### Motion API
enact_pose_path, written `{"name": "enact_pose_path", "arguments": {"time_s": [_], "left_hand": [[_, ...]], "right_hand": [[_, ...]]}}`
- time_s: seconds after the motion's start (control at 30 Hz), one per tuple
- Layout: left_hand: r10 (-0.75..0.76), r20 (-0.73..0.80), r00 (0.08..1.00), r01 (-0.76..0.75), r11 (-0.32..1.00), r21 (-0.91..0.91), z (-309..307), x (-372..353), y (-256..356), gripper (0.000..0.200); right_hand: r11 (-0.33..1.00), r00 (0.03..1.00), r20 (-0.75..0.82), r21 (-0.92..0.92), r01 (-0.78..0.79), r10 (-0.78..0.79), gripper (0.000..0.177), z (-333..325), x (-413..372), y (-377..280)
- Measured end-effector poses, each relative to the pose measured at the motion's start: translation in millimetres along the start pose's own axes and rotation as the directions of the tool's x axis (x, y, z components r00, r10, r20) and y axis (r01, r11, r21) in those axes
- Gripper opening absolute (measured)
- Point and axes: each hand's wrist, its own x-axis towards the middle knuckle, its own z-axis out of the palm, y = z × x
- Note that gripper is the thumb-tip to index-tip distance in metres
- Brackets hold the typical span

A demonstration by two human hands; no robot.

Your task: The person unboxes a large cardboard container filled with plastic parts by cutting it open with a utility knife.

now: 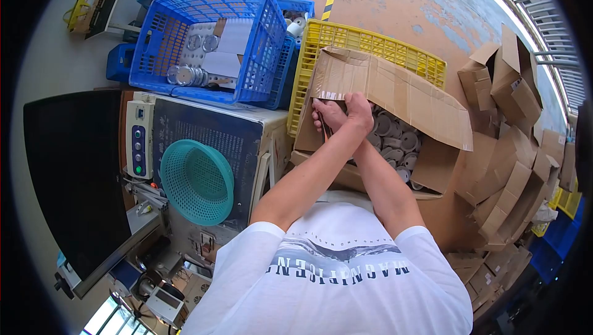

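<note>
My forearms cross above an open cardboard box (432, 165) filled with several round grey parts (389, 131). My left hand (358, 114) is closed at the edge of the box's raised flap (395, 81), its fingers at the cardboard. Beside it, to the left, my right hand (331, 115) is closed around a thin dark tool, partly hidden, whose kind I cannot make out. Shiny clear tape strips show on the flap just above that hand. The box leans against a yellow plastic crate (370, 39).
A blue crate (247, 57) holding metal discs stands upper left. Below it, a teal colander (197, 180) sits on a machine with a button panel (139, 143). Black screen (74, 193) at far left. Empty cardboard boxes (513, 174) are piled on the right.
</note>
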Motion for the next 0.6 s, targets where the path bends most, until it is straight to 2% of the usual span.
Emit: {"name": "enact_pose_path", "arguments": {"time_s": [0.03, 0.07, 0.13, 0.2, 0.23, 0.27, 0.3, 0.37, 0.4, 0.43, 0.47, 0.5, 0.53, 0.57, 0.6], "left_hand": [[-0.022, 0.076, 0.997, 0.01, 0.987, 0.162, -1, 1, 3, 0.02], [-0.055, 0.15, 0.987, 0.004, 0.947, 0.321, -7, -2, 22, 0.019], [-0.151, 0.279, 0.948, -0.053, 0.792, 0.609, -17, -7, 62, 0.018], [-0.276, 0.363, 0.89, -0.163, 0.552, 0.818, -21, -10, 81, 0.016], [-0.275, 0.367, 0.888, -0.168, 0.551, 0.818, -7, -2, 53, 0.016], [0.066, 0.29, 0.955, -0.179, 0.906, 0.384, 16, 11, 8, 0.015], [0.298, 0.03, 0.954, -0.289, 0.943, -0.165, 33, 22, -18, 0.017], [0.213, 0.147, 0.966, -0.103, 0.838, -0.536, 32, 29, 49, 0.026], [0.384, 0.236, 0.893, -0.286, 0.887, -0.362, 26, 53, 39, 0.028], [0.451, 0.571, 0.686, -0.66, 0.717, 0.226, 13, 68, 49, 0.034], [0.217, 0.449, 0.867, -0.186, 0.976, -0.113, 8, 53, 85, 0.038], [0.35, 0.396, 0.849, -0.299, 0.936, -0.186, 8, 55, 92, 0.034], [0.311, 0.47, 0.826, -0.248, 0.949, -0.192, 8, 59, 107, 0.037], [0.246, 0.51, 0.824, -0.199, 0.969, -0.146, 10, 62, 123, 0.04], [0.285, 0.527, 0.801, -0.22, 0.958, -0.184, 12, 64, 138, 0.041]], "right_hand": [[0.997, 1.0, -0.014, -0.078, -0.016, 0.015, 0.022, -1, 2, -2], [0.997, 1.0, -0.018, -0.081, -0.019, 0.017, 0.022, -3, 3, -3], [0.984, 0.999, -0.022, -0.174, -0.035, 0.031, 0.024, -2, 1, -8], [0.973, 0.999, 0.015, -0.228, -0.044, 0.049, 0.024, -5, 8, -4], [0.957, 0.996, 0.055, -0.284, -0.051, 0.07, 0.024, -5, 10, -4], [0.884, 0.968, 0.23, -0.466, 0.019, 0.1, 0.025, 8, 1, -16], [0.781, 0.909, 0.384, -0.613, 0.119, 0.163, 0.026, 29, -10, -26], [0.821, 0.908, 0.415, -0.537, 0.193, 0.058, 0.028, 61, -17, -19], [0.843, 0.884, 0.46, -0.444, 0.304, -0.076, 0.029, 61, -9, -7], [0.842, 0.851, 0.477, -0.348, 0.411, -0.219, 0.029, 51, -3, 6], [0.836, 0.86, 0.429, -0.333, 0.435, -0.277, 0.028, 32, -20, 10], [0.827, 0.871, 0.355, -0.329, 0.457, -0.34, 0.028, 4, -40, 9], [0.909, 0.955, 0.293, -0.386, 0.156, -0.04, 0.026, -20, -42, 6], [0.894, 0.982, 0.164, -0.421, 0.152, -0.089, 0.022, -42, -73, -4], [0.908, 0.996, 0.04, -0.41, 0.087, -0.077, 0.022, -71, -94, 0]]}}
